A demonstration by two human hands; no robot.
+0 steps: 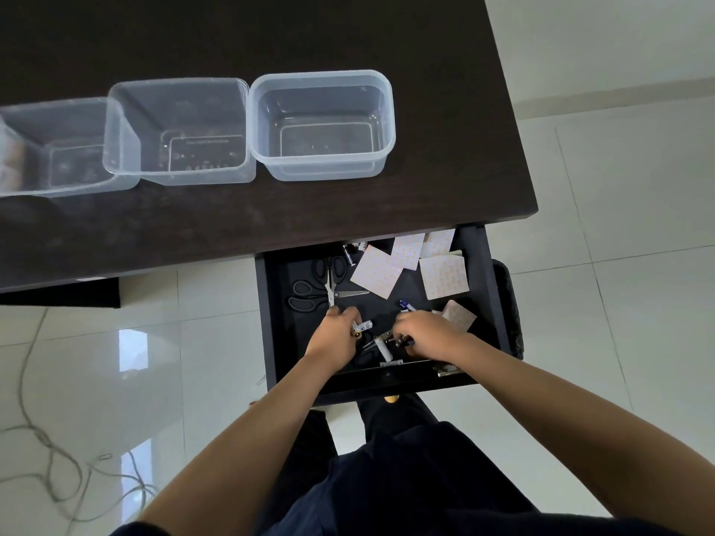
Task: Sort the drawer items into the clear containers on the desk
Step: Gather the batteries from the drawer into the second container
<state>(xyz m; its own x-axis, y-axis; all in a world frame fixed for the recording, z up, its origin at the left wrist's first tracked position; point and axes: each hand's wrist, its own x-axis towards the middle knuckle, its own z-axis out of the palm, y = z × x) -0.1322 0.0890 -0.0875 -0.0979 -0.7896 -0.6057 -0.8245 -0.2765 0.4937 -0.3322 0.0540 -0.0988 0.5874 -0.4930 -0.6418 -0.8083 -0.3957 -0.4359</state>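
Left hand (336,331) is curled on a small white battery (363,326) at the drawer (483,288) front; its long axis points toward 2 o'clock. Right hand (425,331) is curled over small metal clips (398,339), grip unclear. Another white battery (383,349) lies between the hands, axis about 5 o'clock, just beside the right hand, so right is nearer. Scissors (321,284) sit at 11 o'clock from the left hand, paper squares (443,275) at 12 from the right. Clear containers (321,125) are well apart on the desk (445,168), 12 o'clock from the left hand.
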